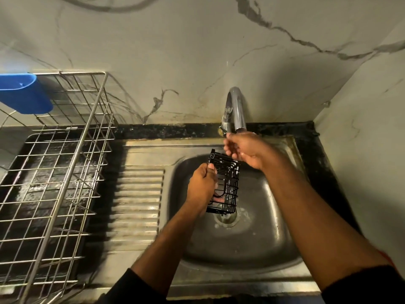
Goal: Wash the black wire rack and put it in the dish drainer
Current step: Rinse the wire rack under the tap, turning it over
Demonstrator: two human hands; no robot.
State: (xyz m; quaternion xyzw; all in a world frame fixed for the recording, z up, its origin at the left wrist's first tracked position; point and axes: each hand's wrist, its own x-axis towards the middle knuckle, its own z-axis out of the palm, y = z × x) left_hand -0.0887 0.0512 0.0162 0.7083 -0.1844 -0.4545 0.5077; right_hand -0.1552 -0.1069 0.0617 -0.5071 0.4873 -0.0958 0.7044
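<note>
1. Steel wire makes up the large silver dish drainer point(65, 172) at the far left, which stands on a dark wet tray with a blue plastic cup-shaped holder point(24, 93) hooked on its back corner. No black rack lies in it, so the last step of the task is not yet done.
2. Just to the right of the drainer, the ribbed draining board of the stainless-steel sink point(140, 194) is bare and wet-looking.
3. The left hand point(202, 185) is over the sink bowl, its fingers curled round the left edge of the small black wire rack point(225, 183), gripping it upright above the drain hole.
4. The rack hangs inside the bowl, well apart from the drainer, with pale flecks on its wires that may be water or foam; I cannot tell which.
5. The right hand point(243, 150) is at the rack's upper end, directly beneath the spout of the curved chrome tap point(235, 110). Its fingers are loosely curled, and whether they pinch the top wire or only touch it is not clear.
6. Whether water is running from the spout is hard to tell, though the hand glistens.
7. My judgement: washing or rinsing is under way. What remains is to finish rinsing, shake the water off, and carry the rack left across the draining board into the drainer.
</note>
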